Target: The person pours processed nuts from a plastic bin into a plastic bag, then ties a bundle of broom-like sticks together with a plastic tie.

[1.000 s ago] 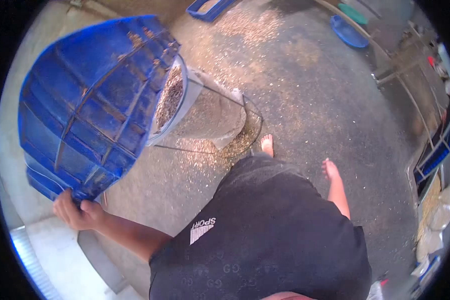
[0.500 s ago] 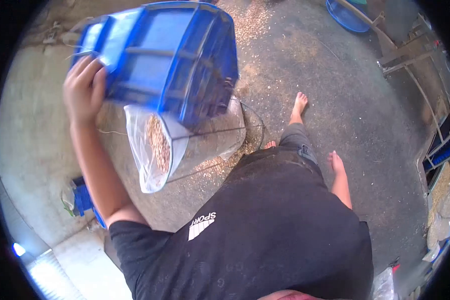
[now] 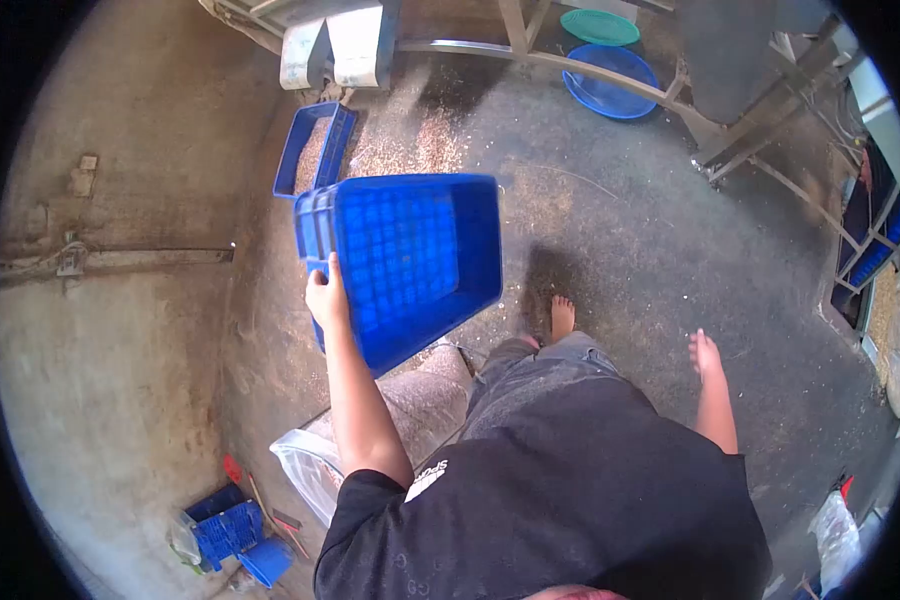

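Note:
My left hand [image 3: 327, 297] grips the side rim of a blue plastic crate [image 3: 410, 250]. The crate is tilted so that its inside, with a gridded bottom, faces me, and I see nothing in it. Under the crate and my left forearm stands a clear plastic sack [image 3: 425, 390] of pale chips or grains, with its loose mouth near my sleeve. My right hand [image 3: 705, 354] hangs at my side, fingers loosely apart, holding nothing.
Another blue crate [image 3: 315, 150] with grains stands below metal chutes [image 3: 360, 48], beside spilled grains [image 3: 425, 140]. A blue basin [image 3: 610, 85] and green basin [image 3: 600, 27] sit behind a metal frame. Blue baskets [image 3: 228, 525] lie by the wall.
The crate was tipped bottom-up over the sack's mouth; now it is turned with its inside toward me and has moved forward, away from the mouth. The view has shifted too.

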### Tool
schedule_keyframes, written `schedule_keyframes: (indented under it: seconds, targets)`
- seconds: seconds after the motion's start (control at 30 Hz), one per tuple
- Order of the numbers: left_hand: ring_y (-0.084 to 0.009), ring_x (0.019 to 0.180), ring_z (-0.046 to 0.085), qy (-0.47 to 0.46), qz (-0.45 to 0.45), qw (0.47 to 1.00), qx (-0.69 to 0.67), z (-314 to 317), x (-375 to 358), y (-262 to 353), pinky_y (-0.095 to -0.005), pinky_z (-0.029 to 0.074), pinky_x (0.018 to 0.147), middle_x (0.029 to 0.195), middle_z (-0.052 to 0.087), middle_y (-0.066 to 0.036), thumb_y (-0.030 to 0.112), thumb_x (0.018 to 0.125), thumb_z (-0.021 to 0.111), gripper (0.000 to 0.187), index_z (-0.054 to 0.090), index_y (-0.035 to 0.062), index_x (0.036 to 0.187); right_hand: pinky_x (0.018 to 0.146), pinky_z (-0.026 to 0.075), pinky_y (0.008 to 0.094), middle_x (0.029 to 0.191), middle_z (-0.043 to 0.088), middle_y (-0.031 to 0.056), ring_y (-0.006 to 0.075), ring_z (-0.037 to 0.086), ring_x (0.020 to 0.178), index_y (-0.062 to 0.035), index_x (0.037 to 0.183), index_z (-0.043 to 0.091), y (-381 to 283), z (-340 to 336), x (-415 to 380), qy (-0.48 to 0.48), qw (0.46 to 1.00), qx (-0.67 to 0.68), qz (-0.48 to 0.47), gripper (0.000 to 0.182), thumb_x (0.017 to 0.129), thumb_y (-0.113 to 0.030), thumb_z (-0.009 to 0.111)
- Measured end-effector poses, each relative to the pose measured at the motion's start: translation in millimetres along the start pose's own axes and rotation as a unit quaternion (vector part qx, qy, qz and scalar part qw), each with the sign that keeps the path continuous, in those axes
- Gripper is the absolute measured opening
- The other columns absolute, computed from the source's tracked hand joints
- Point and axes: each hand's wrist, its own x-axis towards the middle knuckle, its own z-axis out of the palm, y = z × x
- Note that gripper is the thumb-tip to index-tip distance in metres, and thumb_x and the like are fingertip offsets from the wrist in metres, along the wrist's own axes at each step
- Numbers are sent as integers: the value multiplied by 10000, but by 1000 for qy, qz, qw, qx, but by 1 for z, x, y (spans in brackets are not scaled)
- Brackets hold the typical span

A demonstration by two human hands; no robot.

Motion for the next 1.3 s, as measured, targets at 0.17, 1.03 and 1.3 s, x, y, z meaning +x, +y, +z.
schedule_keyframes:
  seconds: [0.17, 1.03, 1.3]
  targets:
    - [-216, 728, 564, 69, -73, 988, -118, 9, 43, -52, -374, 479, 726, 798, 637, -126, 481, 778, 770, 556, 624, -45, 888, 628, 452, 296, 988, 650, 29, 129, 573, 767, -134, 1163, 644, -167, 88, -33, -13, 998, 11, -65, 505, 987, -550, 418]
    - [-268, 794, 651, 24, -271, 880, -388, 259, 485, -88, -379, 522, 665, 999, 664, -208, 297, 899, 674, 465, 571, -96, 1125, 867, 465, 456, 1226, 633, 96, 299, 617, 1032, -137, 1312, 567, -216, 210, -151, 43, 986, -53, 151, 660, 956, -652, 358]
    - [-268, 750, 634, -337, -284, 897, -29, 268, 339, -271, -412, 489, 541, 851, 641, -46, 334, 908, 603, 311, 596, 46, 1026, 777, 471, 391, 1223, 639, 98, 250, 620, 1018, -107, 1312, 571, -241, 226, -151, 79, 993, 32, 76, 644, 961, -613, 383]
